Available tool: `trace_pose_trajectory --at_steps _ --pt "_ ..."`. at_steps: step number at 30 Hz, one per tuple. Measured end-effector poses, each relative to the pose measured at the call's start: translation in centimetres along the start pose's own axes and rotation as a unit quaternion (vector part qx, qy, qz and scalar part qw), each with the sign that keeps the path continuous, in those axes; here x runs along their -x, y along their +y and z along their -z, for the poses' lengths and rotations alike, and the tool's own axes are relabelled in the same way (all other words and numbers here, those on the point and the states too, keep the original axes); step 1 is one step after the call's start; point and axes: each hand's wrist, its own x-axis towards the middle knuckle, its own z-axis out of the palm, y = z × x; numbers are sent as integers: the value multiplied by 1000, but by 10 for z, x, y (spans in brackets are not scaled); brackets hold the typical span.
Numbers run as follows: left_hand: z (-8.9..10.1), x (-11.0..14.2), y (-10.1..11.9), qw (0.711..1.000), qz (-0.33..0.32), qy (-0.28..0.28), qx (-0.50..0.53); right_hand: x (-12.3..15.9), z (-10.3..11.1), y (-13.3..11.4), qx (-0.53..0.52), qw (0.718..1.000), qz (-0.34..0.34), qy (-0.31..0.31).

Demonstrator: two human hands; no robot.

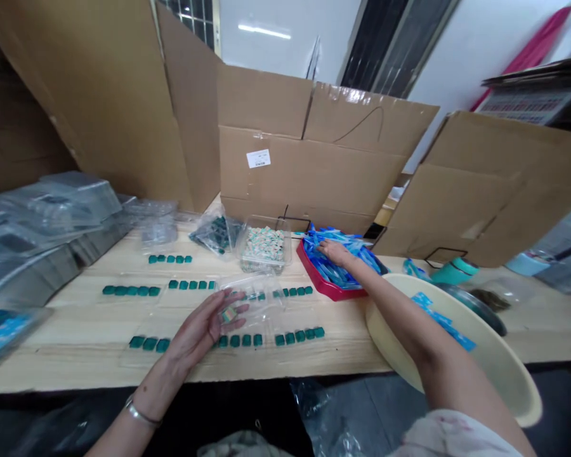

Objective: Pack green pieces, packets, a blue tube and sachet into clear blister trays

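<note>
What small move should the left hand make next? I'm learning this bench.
Probably set the small piece down by the nearest row of green squares: the left hand holds it just above that row, and a clear plastic sheet lies beside the fingers.

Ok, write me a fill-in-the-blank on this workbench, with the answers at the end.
The right hand rests on blue packets in a ____ tray.
A white label on the cardboard box carries a ____.
More blue packets lie in the cream basin under the ____ forearm.

Answers: red; barcode; right.
</note>
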Motion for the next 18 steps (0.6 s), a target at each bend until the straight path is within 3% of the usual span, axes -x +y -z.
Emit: trace_pose_trajectory --at_steps 2,4,5,7,9,11,15,17,18 --pt "1 0 -2 1000 -3 -3 6 3 3 -2 -2 1000 -9 24" --pt "2 -1 -3 1000 -6 -5 11 6 14 -12 -69 990 -45 111" --pt "2 -1 -4 1000 -7 -8 13 9 21 -21 -140 973 -67 172" --pt "2 -2 -5 1000 -5 -17 21 20 41 -47 -347 888 -99 285" --pt "0 -3 -7 999 -3 -27 32 34 61 -81 -532 792 -86 286" --pt "-2 -5 -9 999 -1 -34 39 48 75 -114 -626 738 -71 243" --pt "-8 -4 -13 998 5 -52 36 58 73 -157 -690 688 -69 214" --pt "-12 -1 -14 997 14 -66 28 53 63 -169 -691 683 -76 226" --pt "-14 1 -14 997 18 -70 23 49 59 -175 -678 694 -74 228"
